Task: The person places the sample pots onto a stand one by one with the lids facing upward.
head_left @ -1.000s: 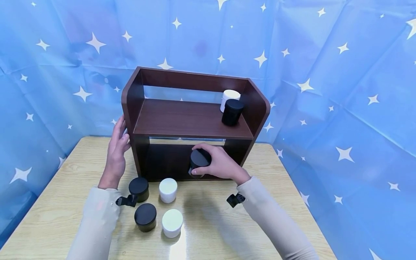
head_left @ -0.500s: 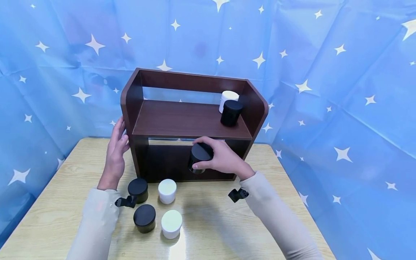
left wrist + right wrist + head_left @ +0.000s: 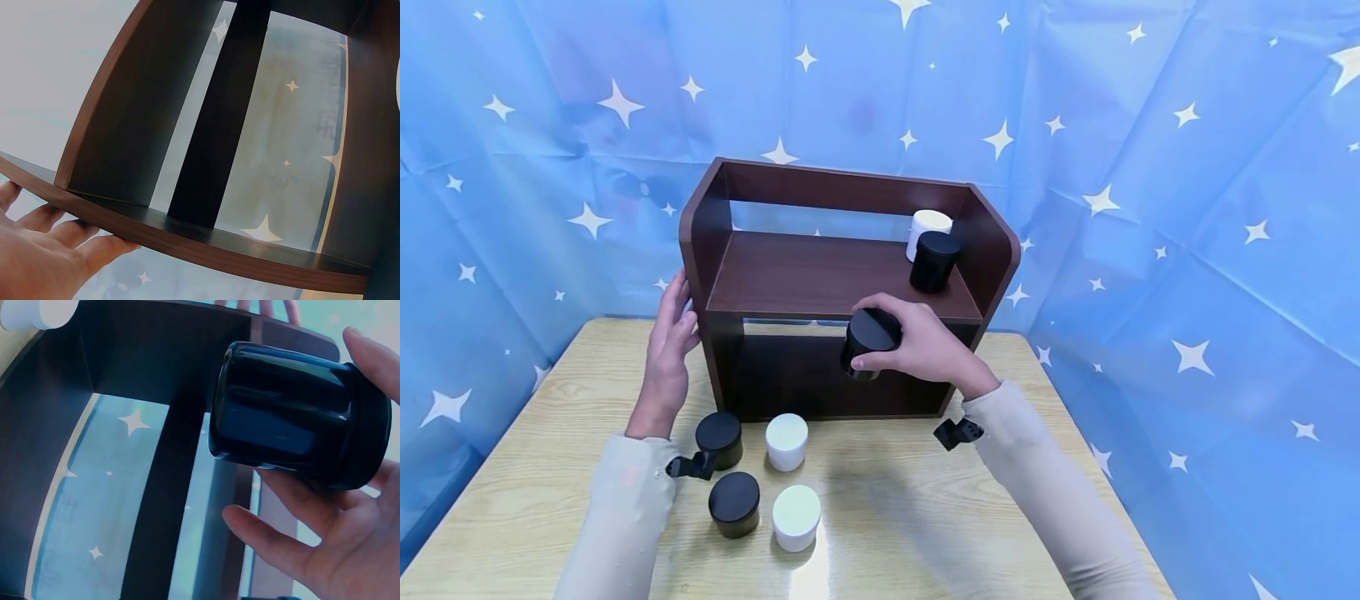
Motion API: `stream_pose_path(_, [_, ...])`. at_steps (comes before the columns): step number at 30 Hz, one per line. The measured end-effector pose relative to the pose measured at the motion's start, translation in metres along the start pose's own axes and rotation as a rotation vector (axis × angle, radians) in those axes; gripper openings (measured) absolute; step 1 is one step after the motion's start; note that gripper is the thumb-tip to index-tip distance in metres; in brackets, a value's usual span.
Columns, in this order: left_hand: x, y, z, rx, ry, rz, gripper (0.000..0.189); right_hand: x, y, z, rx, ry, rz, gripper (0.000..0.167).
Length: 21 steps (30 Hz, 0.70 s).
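Observation:
My right hand [image 3: 917,346] grips a glossy black lidded jar [image 3: 872,337] near its lid, holding it in the air before the shelf's middle board. In the right wrist view the black jar [image 3: 287,412] lies between thumb and fingers, and one finger stands free of it. My left hand [image 3: 668,358] rests with extended fingers against the outer left side of the dark brown two-tier shelf [image 3: 820,271]. The left wrist view has those fingers [image 3: 59,231] along the side panel's edge. On the upper tier, at the right, a black jar [image 3: 935,262] stands before a white jar [image 3: 929,223].
On the wooden table [image 3: 970,517], before the shelf, stand two low black jars [image 3: 719,439] at the left and two white jars [image 3: 787,442] beside them. A blue star-patterned cloth [image 3: 850,75] hangs behind and around the table.
My right hand has raised the black jar from low in front of the bottom tier to the middle board's front edge, shifting slightly right. My left hand stays at the shelf's side.

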State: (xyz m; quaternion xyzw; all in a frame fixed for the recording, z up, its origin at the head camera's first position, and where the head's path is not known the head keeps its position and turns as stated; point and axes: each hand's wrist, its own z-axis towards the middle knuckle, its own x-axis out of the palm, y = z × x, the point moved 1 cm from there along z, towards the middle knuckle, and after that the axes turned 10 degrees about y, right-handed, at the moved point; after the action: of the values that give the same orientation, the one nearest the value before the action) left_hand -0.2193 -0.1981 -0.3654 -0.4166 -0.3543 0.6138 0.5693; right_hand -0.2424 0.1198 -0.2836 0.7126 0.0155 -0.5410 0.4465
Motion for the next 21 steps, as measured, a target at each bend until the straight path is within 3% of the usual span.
stream_pose_path(12, [0.0,0.001,0.0,-0.005,0.001,0.009,0.058,-0.022,0.01,0.006,0.001,-0.078,-0.06,0.063])
stream_pose_path(21, [0.0,0.001,0.001,-0.002,-0.003,0.002,0.058,-0.042,0.005,0.027,0.077,-0.164,-0.07,0.063])
